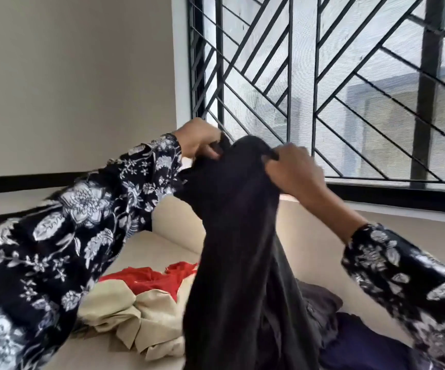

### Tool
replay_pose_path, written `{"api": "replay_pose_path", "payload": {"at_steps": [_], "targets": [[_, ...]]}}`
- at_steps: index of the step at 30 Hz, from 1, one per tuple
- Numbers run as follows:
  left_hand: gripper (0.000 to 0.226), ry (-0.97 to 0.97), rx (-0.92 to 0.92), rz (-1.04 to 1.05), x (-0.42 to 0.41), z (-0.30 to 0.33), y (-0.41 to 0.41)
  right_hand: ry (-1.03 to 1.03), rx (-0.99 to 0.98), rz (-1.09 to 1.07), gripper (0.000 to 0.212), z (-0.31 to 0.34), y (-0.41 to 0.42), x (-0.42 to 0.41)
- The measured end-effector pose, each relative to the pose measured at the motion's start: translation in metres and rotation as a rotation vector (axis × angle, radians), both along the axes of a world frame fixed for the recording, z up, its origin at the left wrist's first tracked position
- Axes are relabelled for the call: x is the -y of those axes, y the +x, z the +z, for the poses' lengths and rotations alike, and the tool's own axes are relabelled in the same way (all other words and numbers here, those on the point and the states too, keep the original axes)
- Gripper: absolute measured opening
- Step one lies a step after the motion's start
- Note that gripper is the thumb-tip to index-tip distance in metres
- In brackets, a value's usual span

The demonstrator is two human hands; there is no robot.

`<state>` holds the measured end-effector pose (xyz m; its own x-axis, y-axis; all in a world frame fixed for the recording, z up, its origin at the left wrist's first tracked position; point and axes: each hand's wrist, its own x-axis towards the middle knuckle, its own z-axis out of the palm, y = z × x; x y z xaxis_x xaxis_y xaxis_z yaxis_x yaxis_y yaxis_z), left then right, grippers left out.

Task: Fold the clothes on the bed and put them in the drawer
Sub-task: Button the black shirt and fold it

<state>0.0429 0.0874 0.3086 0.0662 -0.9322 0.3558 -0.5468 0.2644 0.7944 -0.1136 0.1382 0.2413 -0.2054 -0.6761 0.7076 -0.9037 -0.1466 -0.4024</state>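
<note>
A black garment (232, 236) hangs in the air in front of me, held up by its top edge. My left hand (198, 141) pinches the top at its left corner, and my right hand (293, 169) grips the top at its right. The cloth drapes down to the bed (162, 252). Under it lie a red garment (149, 279), a beige garment (141, 316) and a dark purple garment (363, 340). No drawer is in view.
A dark bed frame rail (16, 182) runs along the pale wall at the left. A window with black diagonal bars (323, 76) fills the right, with its sill just beyond the bed.
</note>
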Motion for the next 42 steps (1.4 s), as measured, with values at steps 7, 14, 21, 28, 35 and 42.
{"api": "replay_pose_path", "payload": {"at_steps": [7, 14, 21, 28, 35, 42], "targets": [[0.025, -0.181, 0.329, 0.511, 0.024, 0.019, 0.111, -0.039, 0.168, -0.252, 0.036, 0.035, -0.090, -0.009], [0.007, -0.256, 0.055, 0.267, 0.015, 0.033, 0.143, -0.068, 0.217, -0.257, 0.031, 0.071, -0.105, -0.011], [0.007, -0.241, -0.213, 0.285, 0.015, 0.038, 0.166, -0.058, 0.740, 0.358, 0.026, 0.075, -0.110, -0.025], [0.031, -0.485, -0.514, 0.434, -0.024, 0.026, 0.155, -0.336, 0.811, 0.261, 0.021, 0.091, -0.106, -0.024], [0.052, -0.712, 0.129, 0.298, -0.074, 0.009, 0.184, -0.476, 0.718, 0.111, 0.031, 0.094, -0.102, -0.056], [0.046, -0.800, 0.438, 0.292, -0.119, 0.021, 0.206, -0.563, 0.442, -0.117, 0.017, 0.104, -0.100, -0.072]]}}
